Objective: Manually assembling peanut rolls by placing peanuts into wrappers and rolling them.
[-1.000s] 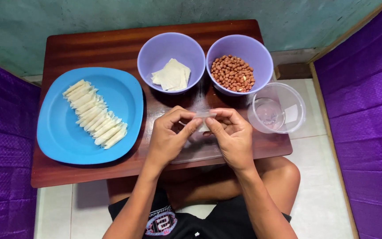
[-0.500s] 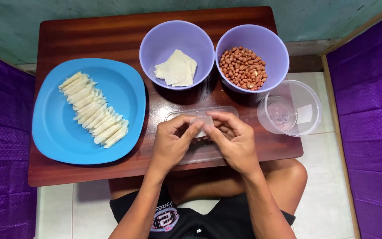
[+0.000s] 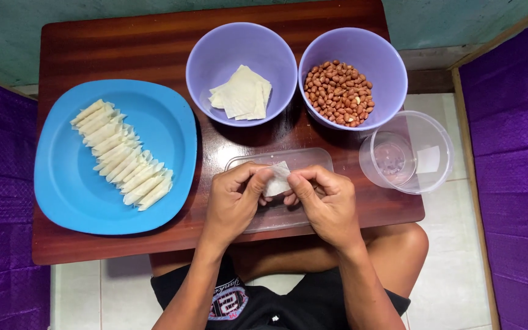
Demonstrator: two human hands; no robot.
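- The left hand (image 3: pixel 232 205) has its thumb and forefinger pinched closed on the left edge of a small white wrapper sheet (image 3: pixel 277 178); the other fingers are curled under it.
- The right hand (image 3: pixel 328 205) pinches the right side of the same sheet with the thumb and forefinger tips; its remaining fingers are folded into the palm.
- The sheet is between both hands, partly folded, with one corner pointing up. I cannot tell if something is inside it.
- The hands and the sheet are above a clear flat plastic tray (image 3: pixel 279 160), which lies at the near edge of the wooden table (image 3: pixel 123 49).
- Behind the hands stand two purple bowls: the left bowl (image 3: pixel 215 61) has a small stack of flat white wrappers, and the right bowl (image 3: pixel 386 67) has peanuts (image 3: pixel 338 93).
- On the left is a blue plate (image 3: pixel 62 189) with a row of finished white rolls (image 3: pixel 120 154), lying side by side.
- A clear round plastic container (image 3: pixel 426 153) stands at the right end of the table, just beside the peanut bowl.
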